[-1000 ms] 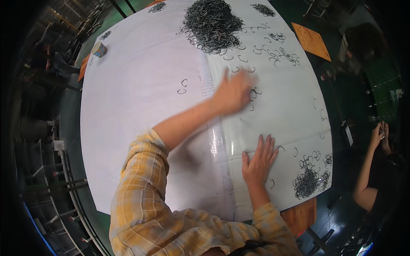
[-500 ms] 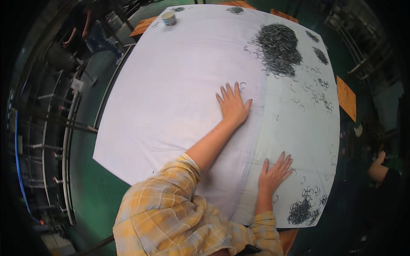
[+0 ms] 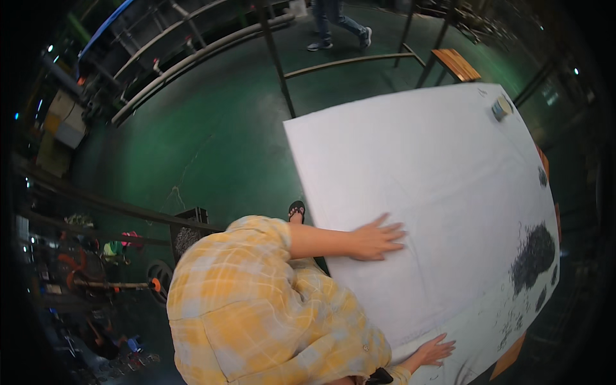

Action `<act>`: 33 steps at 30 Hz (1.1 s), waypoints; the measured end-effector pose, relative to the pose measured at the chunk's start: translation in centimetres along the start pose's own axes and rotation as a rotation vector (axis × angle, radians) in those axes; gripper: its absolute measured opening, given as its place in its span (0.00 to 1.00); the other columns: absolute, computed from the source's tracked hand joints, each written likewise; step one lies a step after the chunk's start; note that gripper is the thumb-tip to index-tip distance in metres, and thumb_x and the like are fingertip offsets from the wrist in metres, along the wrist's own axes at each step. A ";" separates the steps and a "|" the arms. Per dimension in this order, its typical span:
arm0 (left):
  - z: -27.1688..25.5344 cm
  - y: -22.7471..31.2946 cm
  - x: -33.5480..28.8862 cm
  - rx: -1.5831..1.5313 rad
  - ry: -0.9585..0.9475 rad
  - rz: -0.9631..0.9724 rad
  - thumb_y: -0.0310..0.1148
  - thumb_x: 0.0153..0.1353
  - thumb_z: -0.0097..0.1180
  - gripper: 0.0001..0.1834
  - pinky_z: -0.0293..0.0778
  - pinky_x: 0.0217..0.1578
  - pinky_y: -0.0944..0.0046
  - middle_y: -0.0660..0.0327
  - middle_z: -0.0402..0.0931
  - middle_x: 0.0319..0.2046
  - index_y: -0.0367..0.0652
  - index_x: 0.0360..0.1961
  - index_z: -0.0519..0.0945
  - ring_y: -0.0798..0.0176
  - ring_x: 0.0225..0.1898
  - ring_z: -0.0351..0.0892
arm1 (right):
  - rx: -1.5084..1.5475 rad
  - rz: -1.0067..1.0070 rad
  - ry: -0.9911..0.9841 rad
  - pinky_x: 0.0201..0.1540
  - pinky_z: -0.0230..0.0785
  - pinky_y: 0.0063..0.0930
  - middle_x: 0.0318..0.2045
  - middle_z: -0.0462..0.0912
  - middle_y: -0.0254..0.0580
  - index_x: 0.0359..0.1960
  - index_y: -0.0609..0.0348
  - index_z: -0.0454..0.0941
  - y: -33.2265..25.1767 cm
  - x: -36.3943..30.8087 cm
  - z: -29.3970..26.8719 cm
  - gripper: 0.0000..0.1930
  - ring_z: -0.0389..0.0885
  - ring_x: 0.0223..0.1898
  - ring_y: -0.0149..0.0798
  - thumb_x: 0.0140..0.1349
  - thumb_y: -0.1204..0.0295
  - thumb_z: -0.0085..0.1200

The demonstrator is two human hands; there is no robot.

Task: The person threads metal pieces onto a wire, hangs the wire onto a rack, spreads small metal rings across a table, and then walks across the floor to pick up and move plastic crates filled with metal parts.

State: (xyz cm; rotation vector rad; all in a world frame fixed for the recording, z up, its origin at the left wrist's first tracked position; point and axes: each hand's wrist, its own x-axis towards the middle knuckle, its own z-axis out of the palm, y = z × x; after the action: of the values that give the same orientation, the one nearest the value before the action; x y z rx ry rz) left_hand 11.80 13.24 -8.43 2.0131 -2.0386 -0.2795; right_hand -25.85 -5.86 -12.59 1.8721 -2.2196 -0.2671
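My left hand (image 3: 377, 238) rests palm down on the white sheet (image 3: 423, 167) that covers a large table, its fingers spread and slightly blurred. On the paler strip of covering close to me lies my right hand (image 3: 436, 351), also flat with fingers apart. Neither hand holds anything. Toward the table's right side sits a heap of small dark curved pieces (image 3: 534, 258), with loose ones scattered around it, out of reach of both hands. A small round tub (image 3: 502, 108) stands by the far right corner of the sheet.
Wooden boards (image 3: 455, 64) jut out past the table's edge. Beyond it, a person (image 3: 339, 25) in jeans stands or walks on the green floor (image 3: 224, 154). At left are a metal rail, a box of dark pieces (image 3: 187, 240) and a handwheel (image 3: 158, 280).
My view has swung left, bringing more floor into sight. My left hand has moved away from the dark heap toward the sheet's left part. Both hands stay flat on the covering.
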 end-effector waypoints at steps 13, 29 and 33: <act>9.7 -24.6 -37.0 -0.674 -0.098 -1.631 0.47 0.54 0.49 0.22 0.68 0.47 0.52 0.50 0.73 0.45 0.41 0.41 0.79 0.48 0.47 0.72 | 0.571 -1.495 0.154 0.63 0.33 0.53 0.62 0.52 0.52 0.61 0.54 0.55 -43.5 -25.4 -20.0 0.29 0.46 0.65 0.51 0.59 0.59 0.44; 30.9 -6.5 -48.2 -1.128 0.502 -2.005 0.50 0.48 0.51 0.22 0.72 0.40 0.54 0.49 0.78 0.33 0.42 0.31 0.81 0.50 0.37 0.78 | 0.092 -2.200 0.028 0.40 0.59 0.43 0.34 0.69 0.54 0.37 0.62 0.74 -68.7 -41.7 -14.6 0.19 0.67 0.37 0.54 0.52 0.57 0.47; 26.3 -12.3 -48.6 -1.383 0.465 -2.002 0.45 0.47 0.52 0.18 0.72 0.39 0.54 0.50 0.78 0.35 0.43 0.32 0.81 0.50 0.38 0.77 | -0.475 -2.266 -0.258 0.44 0.61 0.41 0.38 0.71 0.54 0.40 0.61 0.74 -78.7 -51.2 -10.8 0.21 0.68 0.41 0.53 0.54 0.56 0.46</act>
State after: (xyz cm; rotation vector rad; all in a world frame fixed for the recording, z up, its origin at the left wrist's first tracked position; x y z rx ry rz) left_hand 15.28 60.33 -39.70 1.7487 0.9227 -0.9331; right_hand 59.77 31.33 -27.19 2.8092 0.8673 -1.0741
